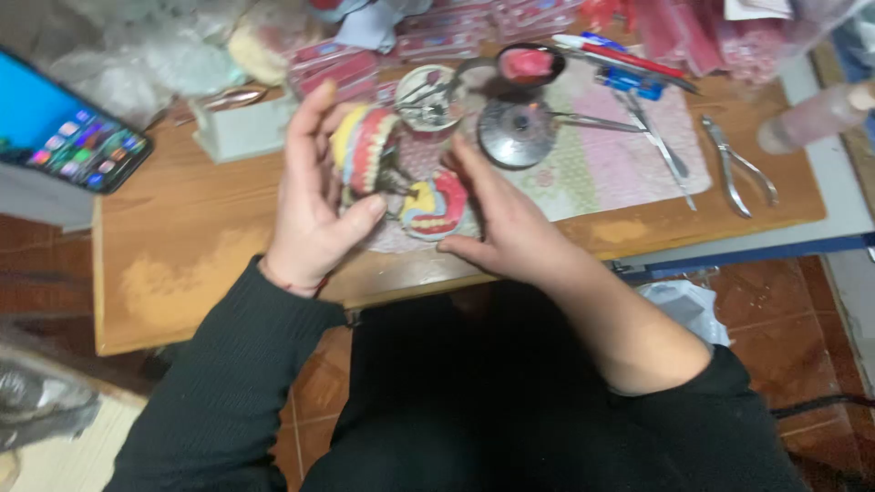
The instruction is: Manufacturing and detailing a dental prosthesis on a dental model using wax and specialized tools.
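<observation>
Surface: wooden worktable (182,237) w/ pale patterned mat (611,155), over red tile floor (775,337).
Containers: small black bowl (530,64) holding pink wax; round tin (430,96) w/ metal tools.
Packages: red-pink packets (333,66) stacked along far edge — print too blurred.
Tools: pliers (738,164) at right; phone (77,137), screen lit, at left.
Left hand (314,196) wraps upper denture model (369,150); right hand (506,219) cups lower denture model (436,208) — both above table's near centre.

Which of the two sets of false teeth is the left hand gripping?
The upper denture model, standing on edge between the left hand's thumb and fingers. The lower denture model sits nearer the right hand.
</observation>
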